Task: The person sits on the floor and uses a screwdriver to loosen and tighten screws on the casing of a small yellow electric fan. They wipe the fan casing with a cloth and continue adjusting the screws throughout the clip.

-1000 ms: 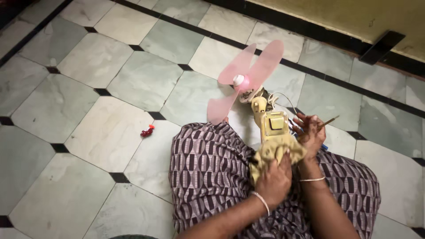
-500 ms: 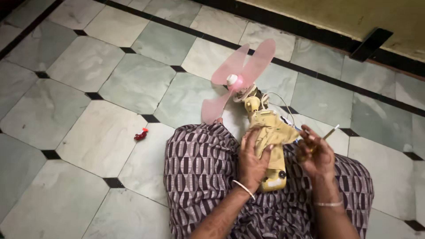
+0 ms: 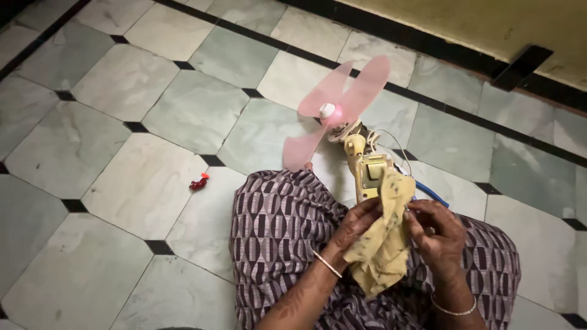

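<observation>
While the fan is lying lengthwise away from the lap, both hands' fingers are pinching the yellow cloth against its near end.

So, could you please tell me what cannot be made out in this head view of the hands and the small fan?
- Lower body of the yellow fan: covered by the yellow cloth.
- Right hand: whether it grips a tool cannot be told; fingers curl inward.
- Left hand: palm hidden by the cloth.
- Small red object on the floor: too small to identify.
- Blue item beside the fan: mostly hidden behind the right hand.
</observation>
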